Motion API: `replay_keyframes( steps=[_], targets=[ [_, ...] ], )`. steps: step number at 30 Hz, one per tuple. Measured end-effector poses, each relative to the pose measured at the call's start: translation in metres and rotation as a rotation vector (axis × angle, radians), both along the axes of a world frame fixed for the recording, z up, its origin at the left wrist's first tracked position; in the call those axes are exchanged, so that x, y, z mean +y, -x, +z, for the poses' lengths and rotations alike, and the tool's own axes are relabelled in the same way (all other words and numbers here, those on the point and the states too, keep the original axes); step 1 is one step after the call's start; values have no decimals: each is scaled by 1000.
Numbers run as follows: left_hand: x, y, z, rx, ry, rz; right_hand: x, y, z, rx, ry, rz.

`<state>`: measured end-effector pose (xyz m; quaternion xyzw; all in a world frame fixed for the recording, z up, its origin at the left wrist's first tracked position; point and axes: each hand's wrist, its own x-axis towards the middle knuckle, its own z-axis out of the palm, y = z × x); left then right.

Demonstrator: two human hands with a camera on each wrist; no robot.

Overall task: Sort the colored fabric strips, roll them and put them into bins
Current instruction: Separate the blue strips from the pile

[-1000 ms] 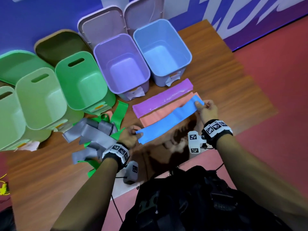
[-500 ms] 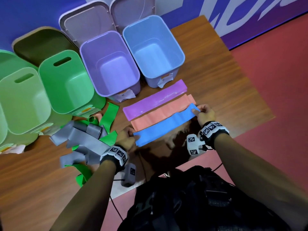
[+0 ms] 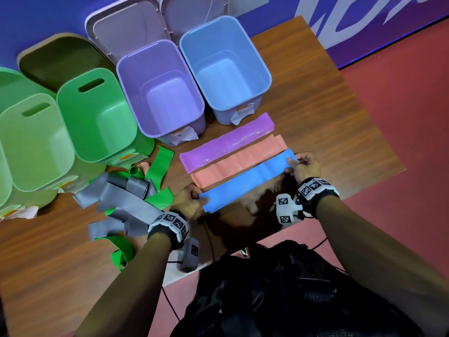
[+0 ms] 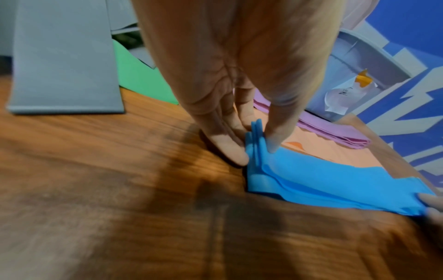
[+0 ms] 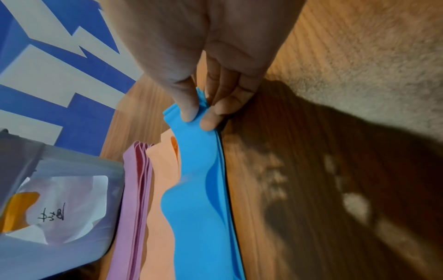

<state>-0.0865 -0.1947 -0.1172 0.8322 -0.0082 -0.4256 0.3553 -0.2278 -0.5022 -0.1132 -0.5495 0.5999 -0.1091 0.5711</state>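
We hold the blue strips (image 3: 250,181) taut by both ends, low over the near edge of the wooden table (image 3: 340,122). Our left hand (image 3: 188,203) pinches the near-left end between thumb and fingertips; the left wrist view shows several blue layers fanned in that pinch. Our right hand (image 3: 302,166) pinches the far-right end the same way. Keeping both ends gripped likely holds the stack square and flat, ready to lie as a third row.

Just beyond, touching or slightly under the blue edge, lie the salmon strips (image 3: 239,161), and beyond those the purple strips (image 3: 227,144), both flat and parallel. That suggests sorting by colour first, with rolling not yet begun.

To our left a loose heap of grey strips (image 3: 121,203) and green strips (image 3: 160,166) awaits sorting.

Farther back stand the open bins: the blue bin (image 3: 266,76) and purple bin (image 3: 126,76) nearest the laid rows, the green bins (image 3: 70,93) to the left. None shows a strip inside, so binning lies well ahead.

Against a second ago, the blue stack has come down and toward us: it then crossed over the salmon row at a slant, and now runs alongside it. Both pinches are unchanged.
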Motion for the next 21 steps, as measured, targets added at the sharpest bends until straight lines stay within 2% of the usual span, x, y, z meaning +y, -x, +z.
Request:
replay_keyframes(
  steps=[6, 11, 16, 21],
  targets=[
    [-5, 3, 8, -122, -64, -121, -1, -5, 0, 33, -31, -31],
    [-6, 1, 16, -264, -159, -205, -6, -3, 6, 118, 67, -72],
    [-6, 1, 20, -291, -76, -242, 0, -8, 18, -139, -89, -31],
    [-13, 5, 18, -244, 37, -211, 15, -12, 24, -187, -249, 109]
  ],
)
